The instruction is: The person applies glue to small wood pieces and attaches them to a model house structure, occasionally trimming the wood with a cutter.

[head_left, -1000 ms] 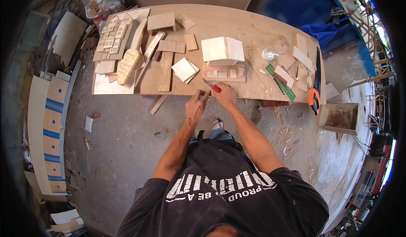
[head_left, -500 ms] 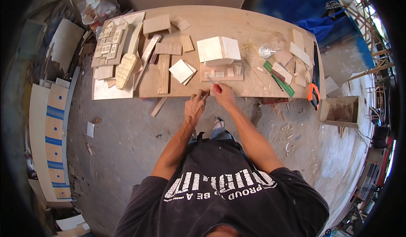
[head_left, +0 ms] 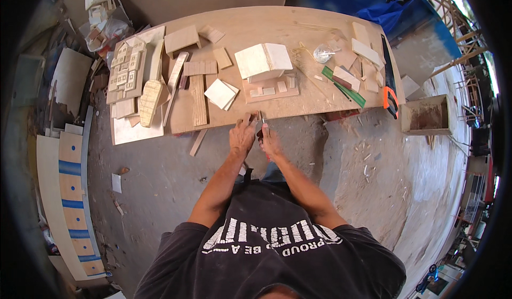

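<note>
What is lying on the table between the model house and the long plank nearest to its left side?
Two square boards, partly overlapping, lie between the plank and the model house, as the head view shows.

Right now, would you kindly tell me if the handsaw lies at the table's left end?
No, the orange-handled handsaw lies along the right end of the wooden table.

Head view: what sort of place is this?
Likely a small woodworking shop: a handsaw and a small wooden house sit on the worktable, among cut wood pieces.
</note>
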`<state>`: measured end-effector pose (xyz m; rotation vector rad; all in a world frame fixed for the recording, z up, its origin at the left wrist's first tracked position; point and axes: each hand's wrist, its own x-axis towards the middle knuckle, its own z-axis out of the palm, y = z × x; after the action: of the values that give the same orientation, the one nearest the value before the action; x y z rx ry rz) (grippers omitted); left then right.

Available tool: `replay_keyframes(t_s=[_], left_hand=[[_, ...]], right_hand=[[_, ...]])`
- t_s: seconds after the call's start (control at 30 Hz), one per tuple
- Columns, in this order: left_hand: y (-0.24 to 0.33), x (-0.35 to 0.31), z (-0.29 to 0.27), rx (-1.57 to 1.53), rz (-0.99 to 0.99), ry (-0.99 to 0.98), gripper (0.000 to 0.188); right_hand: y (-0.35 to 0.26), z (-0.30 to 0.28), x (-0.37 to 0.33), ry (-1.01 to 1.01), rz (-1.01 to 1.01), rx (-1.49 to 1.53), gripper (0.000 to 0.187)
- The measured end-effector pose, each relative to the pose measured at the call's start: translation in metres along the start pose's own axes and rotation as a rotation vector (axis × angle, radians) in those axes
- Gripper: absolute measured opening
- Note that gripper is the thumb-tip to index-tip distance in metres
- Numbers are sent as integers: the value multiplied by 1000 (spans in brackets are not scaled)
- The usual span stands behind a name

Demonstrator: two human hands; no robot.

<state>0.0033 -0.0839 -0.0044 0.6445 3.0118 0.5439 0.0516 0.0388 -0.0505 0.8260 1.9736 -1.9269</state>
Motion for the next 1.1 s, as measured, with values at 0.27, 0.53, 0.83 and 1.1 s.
replay_keyframes(t_s=[0.27,0.53,0.83,1.1], left_hand=[[-4,2,-2,40,20,-110,48],[-7,2,3,46,45,-94,35],[-7,3,0,32,68,-67,26],[-6,5,-6,25,64,-97,42]], right_hand=[[14,7,4,117,-152,-185,66],[-1,9,-7,179,-157,-365,70],[-15,16,-15,221,-112,-450,65],[-17,24,-12,257,-137,-497,64]])
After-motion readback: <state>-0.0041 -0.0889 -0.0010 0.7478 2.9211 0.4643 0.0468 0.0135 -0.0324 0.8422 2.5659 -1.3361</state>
